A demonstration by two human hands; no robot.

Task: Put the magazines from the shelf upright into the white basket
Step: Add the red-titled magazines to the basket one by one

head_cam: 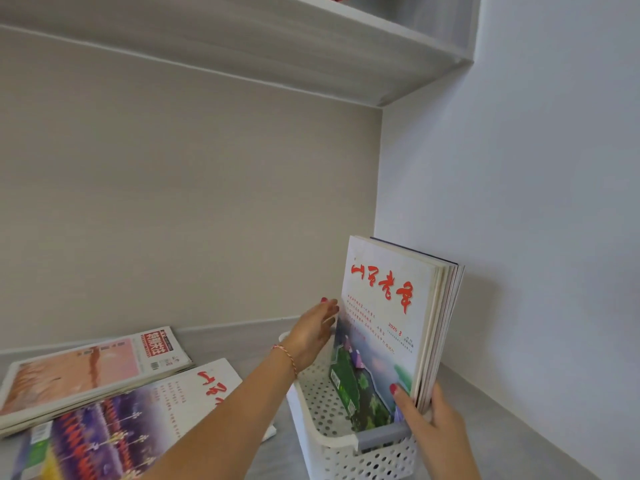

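Fingers of right hand [427, 422] clamped on upright magazines [388, 327] in white basket [341, 448], left hand [313, 332] flat against them

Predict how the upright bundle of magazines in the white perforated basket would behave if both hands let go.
The upright bundle of thin magazines probably leans or topples: it stands far taller than the white perforated plastic basket, which has spare room beside it. Its page edges fan apart at the top, so it likely flops rather than stays stiff. The right hand grips its lower corner and the left hand touches its far edge.
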